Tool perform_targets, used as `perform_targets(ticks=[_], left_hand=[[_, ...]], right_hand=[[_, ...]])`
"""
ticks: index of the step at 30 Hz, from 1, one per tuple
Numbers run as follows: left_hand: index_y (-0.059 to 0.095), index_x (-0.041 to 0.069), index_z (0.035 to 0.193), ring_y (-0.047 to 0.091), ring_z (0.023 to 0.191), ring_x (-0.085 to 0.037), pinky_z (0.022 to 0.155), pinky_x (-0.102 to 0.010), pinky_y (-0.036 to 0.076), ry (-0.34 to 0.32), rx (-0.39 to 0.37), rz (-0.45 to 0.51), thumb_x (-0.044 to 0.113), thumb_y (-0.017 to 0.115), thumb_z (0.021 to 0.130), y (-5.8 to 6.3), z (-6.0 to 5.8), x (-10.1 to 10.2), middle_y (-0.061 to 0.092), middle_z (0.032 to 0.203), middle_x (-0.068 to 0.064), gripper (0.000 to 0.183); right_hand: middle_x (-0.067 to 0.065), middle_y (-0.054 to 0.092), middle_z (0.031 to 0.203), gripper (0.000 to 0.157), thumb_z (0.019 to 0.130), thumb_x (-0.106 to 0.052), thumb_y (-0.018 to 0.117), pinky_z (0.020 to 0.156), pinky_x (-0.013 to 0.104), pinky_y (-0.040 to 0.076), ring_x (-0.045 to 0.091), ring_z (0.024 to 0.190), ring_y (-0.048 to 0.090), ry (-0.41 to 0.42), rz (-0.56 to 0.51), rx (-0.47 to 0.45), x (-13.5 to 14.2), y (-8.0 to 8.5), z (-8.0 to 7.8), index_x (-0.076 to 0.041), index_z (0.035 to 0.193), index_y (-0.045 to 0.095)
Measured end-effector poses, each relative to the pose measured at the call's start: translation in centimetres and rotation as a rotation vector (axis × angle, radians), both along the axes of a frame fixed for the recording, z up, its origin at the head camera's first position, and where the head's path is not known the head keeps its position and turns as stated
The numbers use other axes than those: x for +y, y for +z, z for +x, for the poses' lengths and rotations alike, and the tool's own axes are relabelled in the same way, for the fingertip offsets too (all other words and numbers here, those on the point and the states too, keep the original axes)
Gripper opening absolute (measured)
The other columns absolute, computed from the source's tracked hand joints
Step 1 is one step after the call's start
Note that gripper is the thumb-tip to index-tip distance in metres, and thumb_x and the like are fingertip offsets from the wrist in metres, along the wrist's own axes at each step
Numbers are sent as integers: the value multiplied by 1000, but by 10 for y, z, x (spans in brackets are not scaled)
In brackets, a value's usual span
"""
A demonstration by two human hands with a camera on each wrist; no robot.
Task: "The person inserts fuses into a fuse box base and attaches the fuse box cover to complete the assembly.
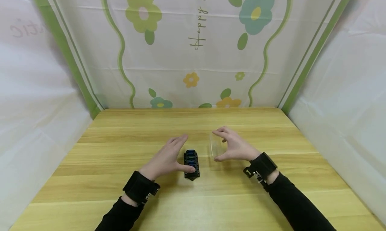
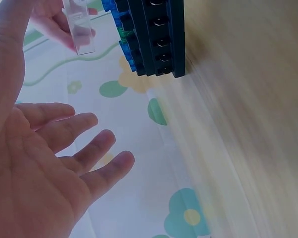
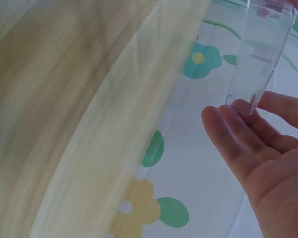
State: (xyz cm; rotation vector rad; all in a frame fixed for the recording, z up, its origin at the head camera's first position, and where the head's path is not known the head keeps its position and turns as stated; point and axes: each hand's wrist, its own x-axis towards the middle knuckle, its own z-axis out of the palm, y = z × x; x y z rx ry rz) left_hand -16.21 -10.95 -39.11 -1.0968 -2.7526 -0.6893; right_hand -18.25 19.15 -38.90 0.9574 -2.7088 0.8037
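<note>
A dark, narrow block (image 1: 191, 157) with several blue pieces and a green one along it stands on the table; the left wrist view shows a row of small hexagonal spots on its side (image 2: 161, 42). My left hand (image 1: 167, 159) is beside it with fingers spread and straight, the thumb overlapping the block in the head view. To the right, my right hand (image 1: 236, 145) pinches a clear plastic cover (image 1: 214, 146) between thumb and fingers, end to end. In the right wrist view, fingertips press at one end of the transparent cover (image 3: 256, 59).
Both hands are over a light wooden table (image 1: 120, 190). A white cloth with printed flowers (image 1: 172, 53) rises at its far edge, and white cloth walls (image 1: 346, 90) stand along both sides. Each wrist wears a black strap (image 1: 140, 187) with a camera.
</note>
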Motion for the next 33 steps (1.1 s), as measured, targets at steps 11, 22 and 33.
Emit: perform_targets(ticks=[11, 22, 33], left_hand=[[17, 10, 154, 27, 136, -28, 106, -40, 29, -16, 20, -18, 70, 67, 70, 1, -2, 5, 27, 152, -8, 115], [16, 13, 154, 29, 135, -28, 104, -40, 31, -31, 21, -25, 70, 67, 70, 1, -4, 10, 29, 151, -8, 114], [16, 14, 154, 32, 134, -29, 101, -41, 36, -55, 11, -7, 66, 71, 69, -2, -2, 13, 30, 151, -8, 114]], right_hand=[[6, 44, 131, 97, 63, -43, 86, 82, 32, 49, 23, 106, 52, 45, -1, 22, -12, 4, 4, -2, 140, 45], [3, 45, 129, 99, 61, -52, 84, 85, 41, 48, 27, 105, 55, 44, -1, -19, -24, 9, 10, -4, 139, 47], [-2, 45, 132, 103, 61, -64, 78, 92, 30, 43, 15, 118, 45, 53, 53, 16, -37, 8, 19, -5, 140, 47]])
